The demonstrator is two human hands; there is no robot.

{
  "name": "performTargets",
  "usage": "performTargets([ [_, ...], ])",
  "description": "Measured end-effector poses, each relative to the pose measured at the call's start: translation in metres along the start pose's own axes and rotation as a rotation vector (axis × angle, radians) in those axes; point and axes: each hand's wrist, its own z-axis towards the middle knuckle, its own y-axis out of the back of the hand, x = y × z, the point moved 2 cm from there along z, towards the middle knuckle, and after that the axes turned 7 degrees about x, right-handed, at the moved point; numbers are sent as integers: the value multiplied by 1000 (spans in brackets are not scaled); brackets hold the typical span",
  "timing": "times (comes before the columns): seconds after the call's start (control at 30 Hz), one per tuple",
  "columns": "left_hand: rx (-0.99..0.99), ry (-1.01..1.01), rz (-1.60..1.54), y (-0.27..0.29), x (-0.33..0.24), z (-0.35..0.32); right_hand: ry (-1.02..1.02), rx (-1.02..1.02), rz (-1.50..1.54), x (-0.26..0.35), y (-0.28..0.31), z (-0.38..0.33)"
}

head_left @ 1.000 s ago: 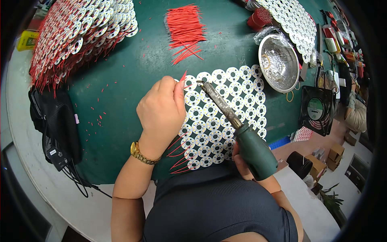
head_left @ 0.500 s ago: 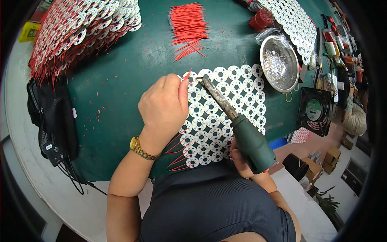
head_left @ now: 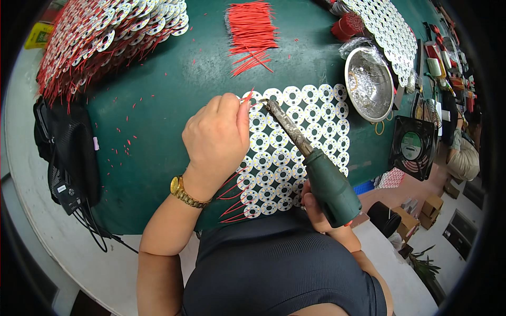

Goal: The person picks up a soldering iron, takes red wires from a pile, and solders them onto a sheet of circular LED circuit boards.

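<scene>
A panel of round white LED circuit boards [head_left: 282, 156] lies flat on the green table before me. My left hand [head_left: 217, 129], a gold watch on its wrist, is closed in a pinch on red wires [head_left: 249, 96] at the panel's far left corner. My right hand [head_left: 314, 210] is wrapped around the dark green handle of a soldering iron [head_left: 332, 187]. The iron's tip rests at or just above the far left boards, close to the pinched wires; contact cannot be made out. Several red wires [head_left: 232, 196] stick out from the panel's near left edge.
A pile of red wires [head_left: 252, 26] lies at the far middle. Stacked wired boards [head_left: 110, 37] rise at far left, above a black bag [head_left: 68, 158]. To the right are a metal bowl [head_left: 392, 89], a black fan [head_left: 412, 146] and more board panels [head_left: 387, 31]. A person [head_left: 463, 155] sits beyond.
Both hands keep their grips, and the iron's tip stays near the far left corner of the panel. The view has shifted slightly; little else differs.
</scene>
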Motion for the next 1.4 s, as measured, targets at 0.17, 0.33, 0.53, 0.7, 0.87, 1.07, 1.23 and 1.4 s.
performTargets([
  [0.17, 3, -1, 8, 0, 1, 0, 115, -27, -50, 6, 1, 4],
  [0.33, -2, -11, -2, 0, 0, 0, 118, -37, -88, 2, -2, 1],
  [0.53, 4, -9, 15, 0, 0, 0, -62, -27, -94, -1, -2, -8],
  [0.7, 11, -5, 12, 0, 0, 0, -15, -50, -22, 4, 0, -1],
  [0.87, 7, -4, 16, 0, 1, 0, -38, -52, 109, 7, 4, 4],
  [1.07, 1, -4, 11, 0, 1, 0, 132, -59, 79, 0, -1, 4],
  [1.23, -14, -17, 23, -1, 2, -1, 127, -52, 103, -4, -2, 0],
  [1.4, -4, -20, 22, -1, 1, 0, -9, -88, 181, -11, -3, -10],
])
